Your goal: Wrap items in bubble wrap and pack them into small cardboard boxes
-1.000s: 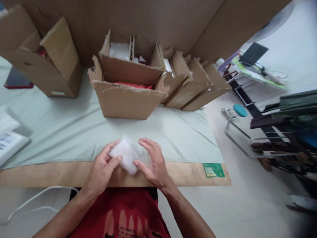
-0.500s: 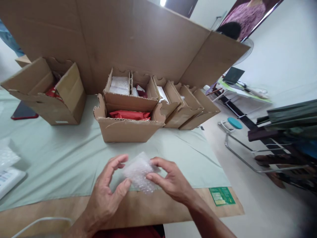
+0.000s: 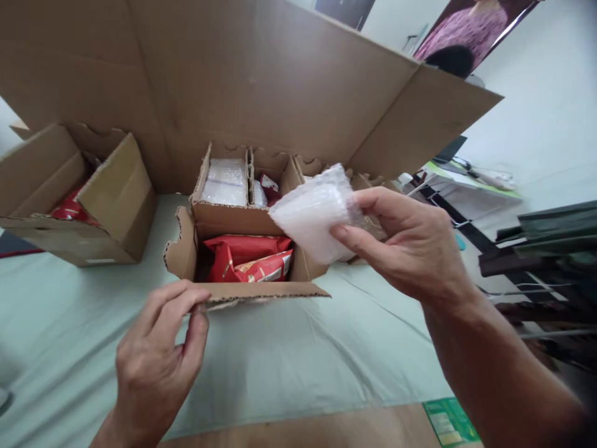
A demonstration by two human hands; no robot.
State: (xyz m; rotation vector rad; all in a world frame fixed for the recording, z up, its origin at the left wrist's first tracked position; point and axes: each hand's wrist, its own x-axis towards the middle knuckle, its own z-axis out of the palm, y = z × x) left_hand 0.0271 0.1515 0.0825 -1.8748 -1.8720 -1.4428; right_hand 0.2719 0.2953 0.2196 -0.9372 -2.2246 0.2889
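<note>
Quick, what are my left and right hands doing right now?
Left hand: fingers curled at the cardboard box front edge; whether it grips cannot be told.
Right hand: closed on a bubble-wrap packet, held in the air.

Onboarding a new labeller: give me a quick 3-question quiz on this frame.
1. True or false: the left hand holds the bubble-wrap packet.
2. What fills the front compartment of the middle box? A) red packets B) bottles C) tools
3. Fill in: the packet is pinched by the ___ hand.
Key: 1 false; 2 A; 3 right hand.
</note>
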